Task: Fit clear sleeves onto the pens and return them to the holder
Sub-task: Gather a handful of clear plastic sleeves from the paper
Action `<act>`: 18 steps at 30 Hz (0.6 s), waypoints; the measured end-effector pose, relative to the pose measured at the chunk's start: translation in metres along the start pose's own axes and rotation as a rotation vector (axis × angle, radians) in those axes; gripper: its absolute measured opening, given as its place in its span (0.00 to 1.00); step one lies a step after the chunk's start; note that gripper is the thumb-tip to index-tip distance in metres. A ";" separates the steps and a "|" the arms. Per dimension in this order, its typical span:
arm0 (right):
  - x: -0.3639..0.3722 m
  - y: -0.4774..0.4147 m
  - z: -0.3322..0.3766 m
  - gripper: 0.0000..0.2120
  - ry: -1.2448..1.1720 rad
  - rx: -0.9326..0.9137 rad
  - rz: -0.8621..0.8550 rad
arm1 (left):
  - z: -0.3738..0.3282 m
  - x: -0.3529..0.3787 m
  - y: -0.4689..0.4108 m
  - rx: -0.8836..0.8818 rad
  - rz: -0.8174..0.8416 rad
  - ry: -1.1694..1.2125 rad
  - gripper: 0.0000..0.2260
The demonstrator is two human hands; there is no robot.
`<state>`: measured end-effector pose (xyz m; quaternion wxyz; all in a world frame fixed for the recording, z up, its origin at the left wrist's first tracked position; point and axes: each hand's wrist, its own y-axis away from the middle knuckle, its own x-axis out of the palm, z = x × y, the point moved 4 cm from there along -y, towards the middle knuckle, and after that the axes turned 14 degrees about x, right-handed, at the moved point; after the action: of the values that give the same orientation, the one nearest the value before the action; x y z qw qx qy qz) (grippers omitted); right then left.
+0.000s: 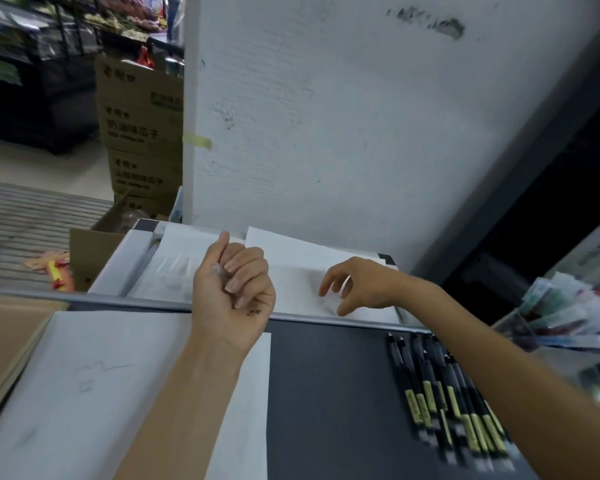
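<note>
My left hand (234,289) is turned palm up with its fingers curled round a clear sleeve (219,270), whose end shows between thumb and fingers. My right hand (352,285) reaches over white paper, fingers spread and bent above a faint clear sleeve (329,301); I cannot tell whether it touches it. Several black pens (440,389) with yellow labels lie side by side on the dark desk (329,393) under my right forearm. A clear holder (568,317) with sleeved pens stands at the right edge.
A white sheet (94,386) covers the desk's left part. Beyond a metal rail (136,299) lies a white tray with paper (291,258) and more clear sleeves (174,271). A white wall (326,116) rises behind. Cardboard boxes (139,126) stand at the left.
</note>
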<state>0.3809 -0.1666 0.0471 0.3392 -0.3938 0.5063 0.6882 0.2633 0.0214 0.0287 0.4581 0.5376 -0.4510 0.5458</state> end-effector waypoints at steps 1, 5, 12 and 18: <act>0.002 -0.003 -0.001 0.17 0.009 -0.002 0.025 | 0.000 0.001 0.000 -0.018 0.007 0.021 0.22; 0.009 -0.013 -0.001 0.13 -0.032 -0.032 0.030 | 0.001 0.004 -0.002 -0.017 -0.062 0.108 0.17; 0.006 -0.020 -0.008 0.07 -0.043 -0.011 -0.034 | 0.004 0.003 -0.007 0.032 -0.042 0.060 0.10; -0.018 -0.015 -0.027 0.09 -0.270 0.172 0.129 | 0.006 0.000 -0.009 0.018 0.049 -0.048 0.14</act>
<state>0.4070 -0.1905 0.0517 0.3917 -0.2339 0.5374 0.7093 0.2730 0.0175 0.0291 0.4290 0.5433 -0.4699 0.5478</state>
